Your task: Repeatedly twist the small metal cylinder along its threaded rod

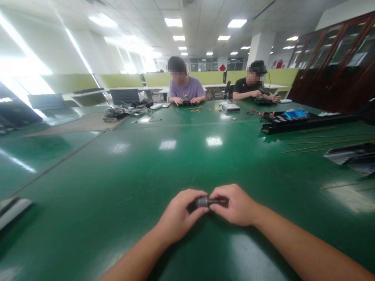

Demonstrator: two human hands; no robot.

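Just above the green table, both hands meet at a small dark metal cylinder with a shaft (pixel 202 201), which looks like a motor rotor. It lies level, with its thin shaft pointing right. My left hand (pixel 180 214) is closed round the thick grey body, thumb below and fingers above. At the shaft side, my right hand (pixel 234 205) pinches close to where the shaft leaves the body, and the shaft's end shows inside the curl of its fingers. The cylinder's left end is partly hidden in my left palm.
Thin rods (pixel 319 146) and dark metal channels (pixel 351 154) lie at right, behind them a long black tray (pixel 310 123) with a blue packet (pixel 295 114). Two people work across the table, near small brass-coloured pieces (pixel 195 109) and a grey box (pixel 230 107). Cables and parts (pixel 131 109) lie far left.
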